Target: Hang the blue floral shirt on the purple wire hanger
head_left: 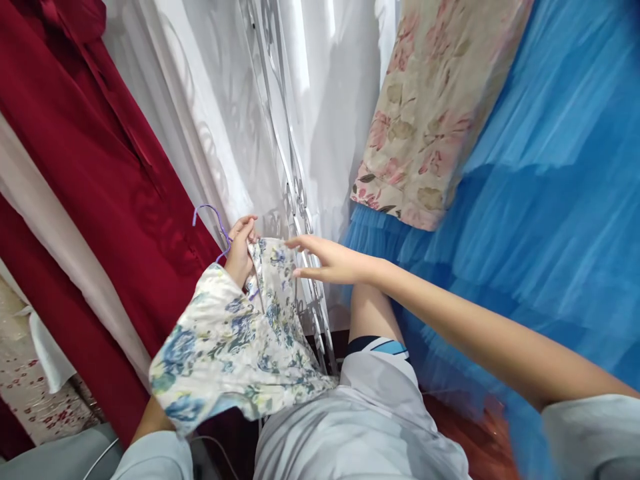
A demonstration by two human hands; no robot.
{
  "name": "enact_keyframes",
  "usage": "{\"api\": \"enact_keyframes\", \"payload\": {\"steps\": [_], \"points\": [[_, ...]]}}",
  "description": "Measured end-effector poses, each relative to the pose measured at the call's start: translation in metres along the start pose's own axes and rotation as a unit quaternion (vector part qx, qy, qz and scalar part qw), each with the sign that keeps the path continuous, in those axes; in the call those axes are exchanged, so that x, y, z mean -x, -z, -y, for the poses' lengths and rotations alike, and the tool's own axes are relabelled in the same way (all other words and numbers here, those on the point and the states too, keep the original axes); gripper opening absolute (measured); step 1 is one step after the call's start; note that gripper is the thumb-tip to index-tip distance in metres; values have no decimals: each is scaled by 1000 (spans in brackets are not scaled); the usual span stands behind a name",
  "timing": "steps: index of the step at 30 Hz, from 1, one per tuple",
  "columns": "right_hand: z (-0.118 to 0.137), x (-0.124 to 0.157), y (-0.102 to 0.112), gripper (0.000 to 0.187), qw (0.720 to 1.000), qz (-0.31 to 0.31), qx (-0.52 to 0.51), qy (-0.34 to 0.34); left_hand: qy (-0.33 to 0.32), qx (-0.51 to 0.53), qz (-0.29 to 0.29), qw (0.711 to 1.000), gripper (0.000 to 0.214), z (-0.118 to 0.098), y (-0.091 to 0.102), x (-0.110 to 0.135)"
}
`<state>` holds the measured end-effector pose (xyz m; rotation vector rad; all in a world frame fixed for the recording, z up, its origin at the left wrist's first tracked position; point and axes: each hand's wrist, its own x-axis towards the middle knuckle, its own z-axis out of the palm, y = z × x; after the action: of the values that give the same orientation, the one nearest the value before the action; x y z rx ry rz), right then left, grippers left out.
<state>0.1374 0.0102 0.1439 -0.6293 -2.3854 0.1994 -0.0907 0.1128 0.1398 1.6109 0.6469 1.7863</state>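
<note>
left hand [241, 252] holds floral garment [235, 353] — right hand [333, 261] near

garment [235, 347] on hanger [218, 214] | frame [293, 170] behind garment | skirt [555, 227] right

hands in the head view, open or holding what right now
Left hand: closed, holding the floral garment; whether it also grips the purple hanger cannot be told.
Right hand: open, holding nothing.

At your left hand [241, 252] you see a purple hanger [223, 227] and blue-flowered white garment [235, 340], red cloth [125, 153] beyond; past your right hand [333, 260], pink-flowered cream cloth [415, 133], blue tulle [545, 220]
</note>
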Motion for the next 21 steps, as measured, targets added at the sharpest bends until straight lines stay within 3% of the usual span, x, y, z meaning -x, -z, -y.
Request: {"api": "enact_keyframes", "payload": {"steps": [2, 4, 8, 11, 14, 17, 19, 21], "points": [[-18, 1, -6, 85, 996, -50, 68, 27, -2, 45, 69, 997, 18, -19, -16, 11], [-28, 1, -13, 89, 991, -73, 95, 54, -15, 24, 119, 992, 20, -37, -29, 23], [-32, 4, -27, 55, 993, -85, 45, 72, -76, -31, 133, 988, 28, -74, -40, 45], [-26, 6, -28, 43, 977, -201, 39, 66, -106, -30, 147, 983, 33, -103, -39, 61], [-11, 5, -16, 39, 948, -304, 65, 65, -102, 15, 176, 979, 35, -125, -42, 76], [7, 12, 5, 22, 975, -215, 51, 40, -101, 81, 177, 976, 33, -130, -48, 83], [15, 26, 17, 28, 990, -139, -1, -20, -109, 99, 159, 976, 26, -123, -52, 82], [18, 47, 25, 36, 986, -123, -69, -85, -108, 108, 126, 980, 21, -111, -55, 77]]}}
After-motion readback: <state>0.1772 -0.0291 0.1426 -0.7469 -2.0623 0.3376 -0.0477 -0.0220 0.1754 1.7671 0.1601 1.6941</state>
